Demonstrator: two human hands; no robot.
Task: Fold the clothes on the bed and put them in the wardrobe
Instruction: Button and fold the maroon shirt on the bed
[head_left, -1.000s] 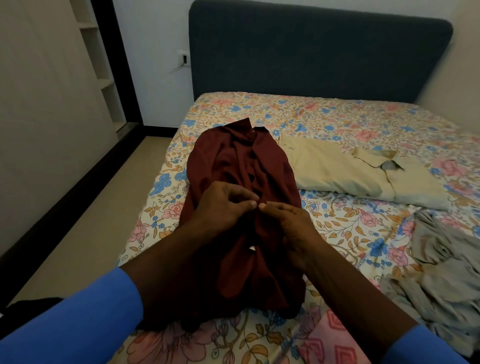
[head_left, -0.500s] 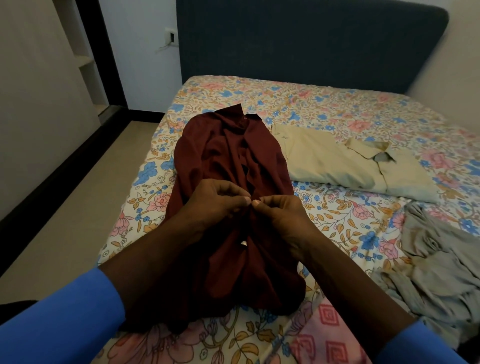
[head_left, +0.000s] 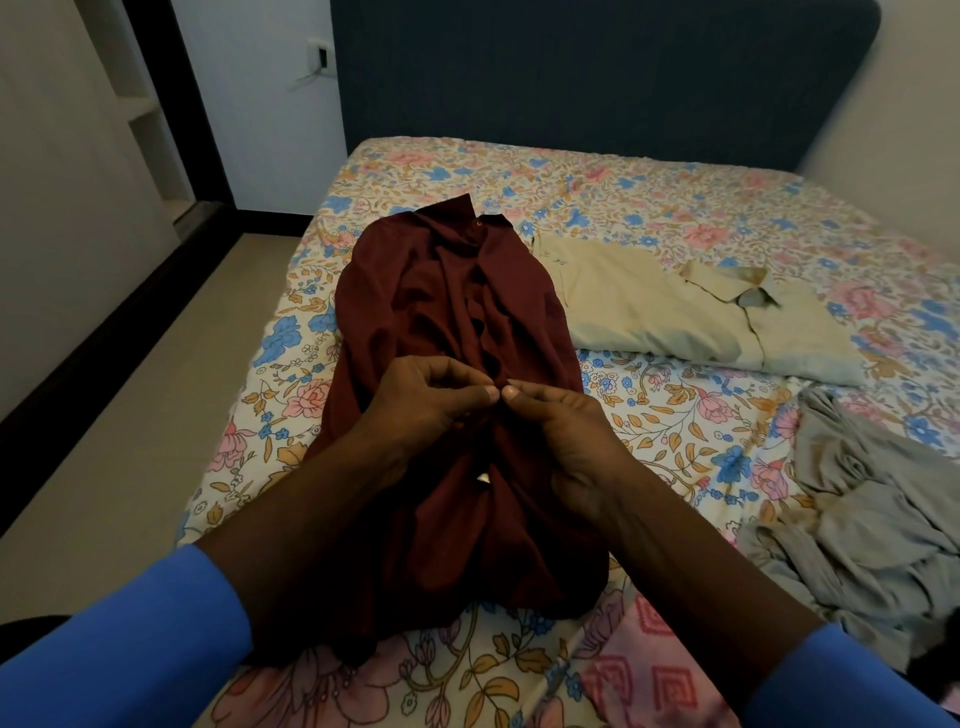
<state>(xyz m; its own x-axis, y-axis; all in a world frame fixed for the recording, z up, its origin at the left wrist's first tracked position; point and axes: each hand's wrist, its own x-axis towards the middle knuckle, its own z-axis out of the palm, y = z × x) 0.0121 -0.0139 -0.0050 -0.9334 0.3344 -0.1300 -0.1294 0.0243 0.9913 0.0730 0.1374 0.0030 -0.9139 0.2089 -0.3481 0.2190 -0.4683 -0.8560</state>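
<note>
Both grips, left hand (head_left: 431, 402) and right hand (head_left: 569, 434), pinch front edges of the maroon collared shirt (head_left: 441, 291) near the left edge of the floral-sheeted bed (head_left: 623, 197).

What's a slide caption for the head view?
On the bed, left-hand grip and right-hand grip pinch the maroon shirt; beige shirt lies beside it.

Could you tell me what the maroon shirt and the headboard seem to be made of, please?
The maroon shirt: thin matte woven cloth, perhaps cotton; it drapes in soft creases. The headboard: apparently padded, covered in matte dark blue-grey fabric; rounded corner, no shine.
</note>
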